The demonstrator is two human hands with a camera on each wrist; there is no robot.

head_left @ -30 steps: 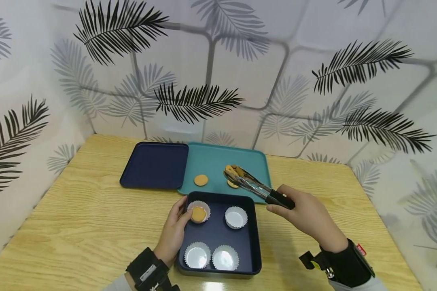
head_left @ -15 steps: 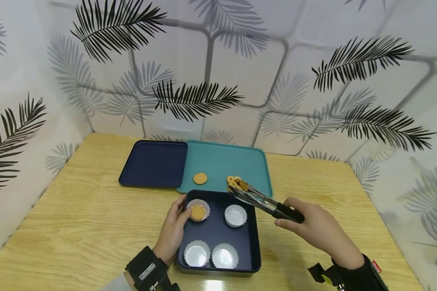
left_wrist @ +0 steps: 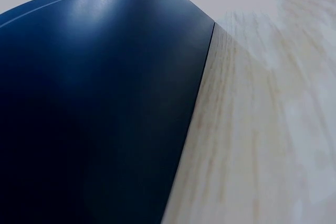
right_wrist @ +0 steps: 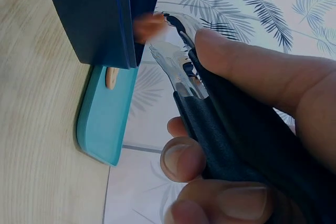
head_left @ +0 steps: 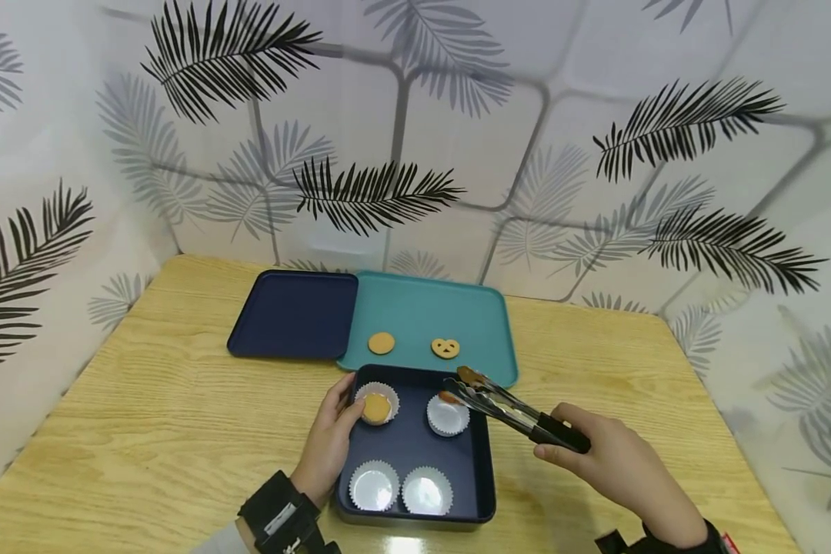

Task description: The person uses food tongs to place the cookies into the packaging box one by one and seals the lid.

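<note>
My right hand [head_left: 605,462] holds metal tongs [head_left: 502,409] by their black handles. The tongs' tips are apart over the far right paper cup [head_left: 448,419] in a dark blue box [head_left: 422,450]. A brown cookie [head_left: 468,375] is at one tip, and an orange-brown piece [head_left: 448,397] shows at the cup's far edge. It appears as a blurred piece [right_wrist: 149,27] in the right wrist view, seemingly loose from the tongs. My left hand [head_left: 325,442] grips the box's left wall, thumb at the rim beside a paper cup containing a round cookie [head_left: 377,408].
Two more paper cups [head_left: 375,486] sit in the near part of the box. Behind it, a teal tray [head_left: 429,300] bears a round cookie [head_left: 382,343] and a pretzel-shaped cookie [head_left: 446,348]. A navy tray [head_left: 294,312] lies on its left. A patterned curtain [head_left: 388,138] backs the table.
The tongs have come from the teal tray toward me, over the box's far right cup, carrying cookies and spreading at the tips. My left hand stays on the box.
</note>
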